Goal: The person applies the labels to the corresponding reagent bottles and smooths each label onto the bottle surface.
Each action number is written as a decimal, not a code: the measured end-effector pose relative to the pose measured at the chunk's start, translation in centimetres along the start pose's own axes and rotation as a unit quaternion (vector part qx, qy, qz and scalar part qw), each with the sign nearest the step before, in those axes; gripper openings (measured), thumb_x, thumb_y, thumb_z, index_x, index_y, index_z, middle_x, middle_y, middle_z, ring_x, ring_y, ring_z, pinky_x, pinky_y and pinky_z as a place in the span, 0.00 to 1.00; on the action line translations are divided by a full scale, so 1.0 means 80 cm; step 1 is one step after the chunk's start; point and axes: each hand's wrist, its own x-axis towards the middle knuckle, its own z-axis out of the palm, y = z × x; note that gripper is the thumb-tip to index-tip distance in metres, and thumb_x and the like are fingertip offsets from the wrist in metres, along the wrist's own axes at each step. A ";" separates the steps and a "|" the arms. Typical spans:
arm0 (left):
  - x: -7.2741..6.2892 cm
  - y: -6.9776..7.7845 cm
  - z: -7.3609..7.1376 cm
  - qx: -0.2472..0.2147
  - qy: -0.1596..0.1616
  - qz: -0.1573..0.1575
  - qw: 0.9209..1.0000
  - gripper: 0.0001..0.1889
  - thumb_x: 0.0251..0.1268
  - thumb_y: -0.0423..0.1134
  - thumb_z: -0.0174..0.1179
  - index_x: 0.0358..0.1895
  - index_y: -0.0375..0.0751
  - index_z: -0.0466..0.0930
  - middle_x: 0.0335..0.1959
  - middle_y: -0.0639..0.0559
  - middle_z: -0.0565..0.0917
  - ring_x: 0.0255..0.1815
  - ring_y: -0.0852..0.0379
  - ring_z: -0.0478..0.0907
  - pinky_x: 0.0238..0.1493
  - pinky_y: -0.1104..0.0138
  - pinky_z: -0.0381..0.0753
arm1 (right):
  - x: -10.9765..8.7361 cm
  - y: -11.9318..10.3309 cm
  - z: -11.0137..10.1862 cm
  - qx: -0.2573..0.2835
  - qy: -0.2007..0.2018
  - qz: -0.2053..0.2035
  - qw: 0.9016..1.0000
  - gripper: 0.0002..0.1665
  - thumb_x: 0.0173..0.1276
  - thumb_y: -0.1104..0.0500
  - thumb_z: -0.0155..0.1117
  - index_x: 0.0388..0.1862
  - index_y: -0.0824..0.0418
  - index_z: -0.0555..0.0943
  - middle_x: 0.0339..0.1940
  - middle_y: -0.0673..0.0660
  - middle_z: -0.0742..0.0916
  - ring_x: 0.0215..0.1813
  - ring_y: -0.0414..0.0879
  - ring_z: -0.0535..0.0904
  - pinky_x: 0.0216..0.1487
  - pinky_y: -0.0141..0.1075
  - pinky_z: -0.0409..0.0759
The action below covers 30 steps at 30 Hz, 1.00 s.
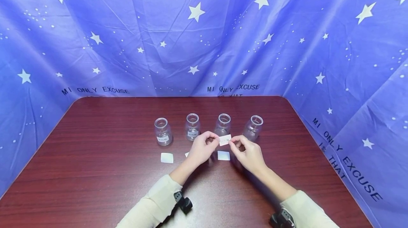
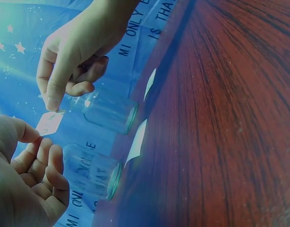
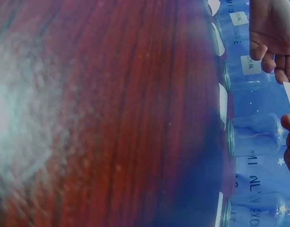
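A small white label (image 1: 225,140) with dark print is stretched between both hands, just in front of the third glass jar (image 1: 224,120) from the left. My left hand (image 1: 204,147) pinches its left edge between thumb and finger. At the opposite edge, my right hand (image 1: 250,153) pinches it the same way. The left wrist view shows the label (image 2: 50,123) held in the air, apart from the jars. The two left jars, the far-left jar (image 1: 163,130) and the second jar (image 1: 192,126), carry printed labels; no label shows on the rightmost jar (image 1: 255,127).
White paper pieces lie in front of the jars: the left piece (image 1: 167,158), one partly behind my left hand, and the piece (image 1: 224,155) below the held label. Another piece (image 2: 150,84) shows in the left wrist view. A blue star-patterned curtain (image 1: 178,36) surrounds the dark red table (image 1: 105,185).
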 end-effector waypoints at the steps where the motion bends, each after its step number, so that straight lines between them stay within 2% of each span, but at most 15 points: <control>1: 0.000 0.000 0.000 -0.002 0.001 -0.001 1.000 0.07 0.60 0.34 0.57 0.35 0.33 0.80 0.21 0.44 0.79 0.19 0.66 0.68 0.20 0.78 0.67 | 0.000 0.000 0.000 0.002 -0.001 0.011 1.000 0.09 0.52 0.67 0.70 0.31 0.58 0.80 0.14 0.42 0.77 0.18 0.29 0.67 0.20 0.20 0.65; 4: -0.002 0.004 -0.001 -0.008 0.000 -0.004 1.000 0.06 0.60 0.33 0.57 0.35 0.32 0.80 0.22 0.38 0.80 0.19 0.66 0.68 0.20 0.78 0.67 | 0.001 0.000 -0.002 0.013 -0.008 0.043 0.999 0.08 0.54 0.66 0.69 0.32 0.59 0.79 0.14 0.43 0.77 0.17 0.29 0.65 0.19 0.20 0.63; 10: -0.002 0.006 -0.002 -0.001 -0.010 -0.007 1.000 0.07 0.60 0.33 0.56 0.35 0.32 0.80 0.22 0.43 0.79 0.20 0.65 0.69 0.20 0.77 0.68 | 0.002 -0.002 -0.001 0.044 -0.028 0.082 0.995 0.07 0.56 0.66 0.67 0.33 0.60 0.79 0.13 0.44 0.76 0.17 0.28 0.62 0.17 0.22 0.61; 11: -0.001 0.001 -0.002 -0.001 -0.009 -0.004 1.000 0.07 0.60 0.34 0.56 0.35 0.33 0.80 0.22 0.46 0.79 0.20 0.65 0.69 0.20 0.77 0.68 | 0.002 -0.002 0.000 0.051 -0.029 0.085 0.995 0.06 0.56 0.66 0.67 0.32 0.61 0.78 0.13 0.44 0.76 0.17 0.28 0.62 0.16 0.22 0.61; 21: 0.003 0.002 -0.003 0.002 0.009 0.005 1.000 0.06 0.59 0.34 0.58 0.35 0.33 0.80 0.23 0.44 0.80 0.20 0.65 0.69 0.22 0.76 0.69 | 0.001 -0.004 0.001 0.081 -0.040 0.078 0.993 0.05 0.57 0.68 0.65 0.30 0.62 0.78 0.13 0.45 0.76 0.17 0.28 0.63 0.16 0.22 0.62; 30: 0.006 0.003 -0.005 0.027 0.002 0.001 1.000 0.06 0.57 0.35 0.61 0.34 0.36 0.81 0.26 0.46 0.81 0.23 0.65 0.69 0.25 0.76 0.69 | 0.000 -0.001 -0.001 0.105 -0.052 0.097 0.988 0.05 0.58 0.69 0.64 0.30 0.62 0.78 0.13 0.47 0.76 0.15 0.29 0.63 0.14 0.23 0.62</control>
